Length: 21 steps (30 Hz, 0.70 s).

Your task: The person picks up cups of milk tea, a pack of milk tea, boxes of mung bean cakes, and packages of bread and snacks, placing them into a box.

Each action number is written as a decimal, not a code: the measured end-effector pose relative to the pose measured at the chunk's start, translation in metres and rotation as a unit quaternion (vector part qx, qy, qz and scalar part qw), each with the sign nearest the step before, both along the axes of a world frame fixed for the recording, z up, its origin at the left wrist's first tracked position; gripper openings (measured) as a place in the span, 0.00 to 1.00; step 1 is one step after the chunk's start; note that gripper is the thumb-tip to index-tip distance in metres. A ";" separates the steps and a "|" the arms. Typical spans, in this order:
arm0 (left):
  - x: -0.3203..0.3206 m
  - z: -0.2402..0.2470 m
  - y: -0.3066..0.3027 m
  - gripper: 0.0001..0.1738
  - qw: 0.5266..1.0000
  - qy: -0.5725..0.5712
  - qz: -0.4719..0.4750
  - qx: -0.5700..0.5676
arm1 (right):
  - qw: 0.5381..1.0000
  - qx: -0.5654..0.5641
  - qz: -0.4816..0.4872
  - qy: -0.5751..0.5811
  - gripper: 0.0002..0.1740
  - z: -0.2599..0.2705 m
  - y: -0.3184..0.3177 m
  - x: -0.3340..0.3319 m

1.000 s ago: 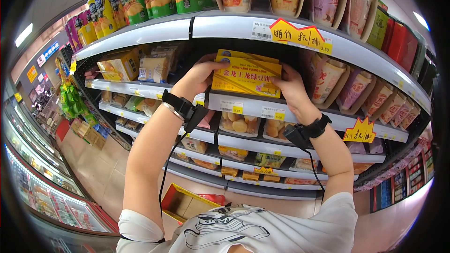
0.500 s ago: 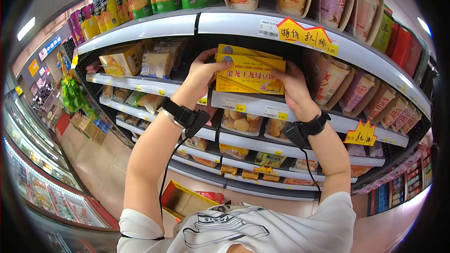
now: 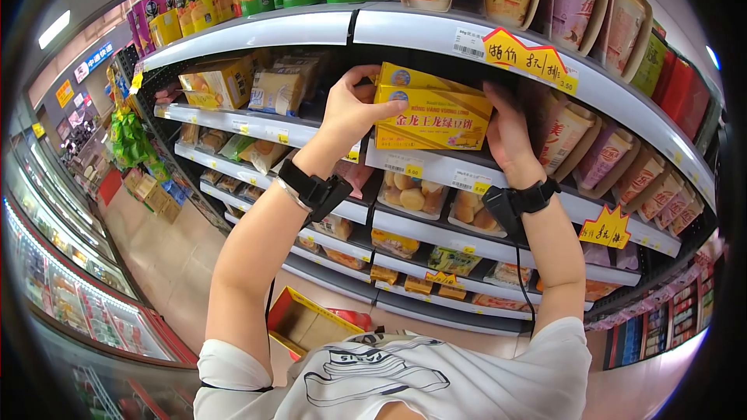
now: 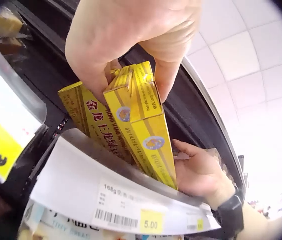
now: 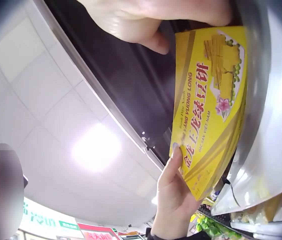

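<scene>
Gripping yellow boxes (image 3: 432, 120) at end edges: left hand (image 3: 352, 113), right hand (image 3: 507, 131); shelf lip (image 3: 440, 173) below, tight gap overhead.

Arms: both raised, elbows bent. Left hand (image 3: 354, 109): fingers and thumb curled, gripping. Right hand (image 3: 510, 136): likewise curled, gripping.

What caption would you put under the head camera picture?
Left hand and right hand hold yellow boxes on a shop shelf.
</scene>
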<state>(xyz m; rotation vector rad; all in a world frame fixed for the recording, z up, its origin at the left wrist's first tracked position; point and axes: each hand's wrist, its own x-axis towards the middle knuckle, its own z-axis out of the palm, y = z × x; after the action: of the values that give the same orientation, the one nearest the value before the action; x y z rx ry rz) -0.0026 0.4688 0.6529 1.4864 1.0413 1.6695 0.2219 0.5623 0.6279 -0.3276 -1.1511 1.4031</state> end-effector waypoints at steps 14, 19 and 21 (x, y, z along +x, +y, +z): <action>-0.027 -0.019 -0.090 0.34 0.995 0.000 0.037 0.096 | 0.975 0.203 0.086 -0.035 0.17 0.010 -0.063 -0.021; -0.045 -0.047 -0.136 0.33 0.990 0.001 0.055 0.132 | 0.948 0.289 0.118 -0.070 0.20 -0.004 -0.085 -0.036; -0.050 -0.067 -0.162 0.33 0.989 -0.014 0.079 0.127 | 0.954 0.257 0.139 -0.059 0.13 -0.021 -0.099 -0.054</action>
<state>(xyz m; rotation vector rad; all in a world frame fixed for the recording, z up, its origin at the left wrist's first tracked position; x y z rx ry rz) -0.0528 0.3072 0.5858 1.5672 0.9807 1.9913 0.1678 0.4634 0.6070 0.1305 -1.6598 1.2739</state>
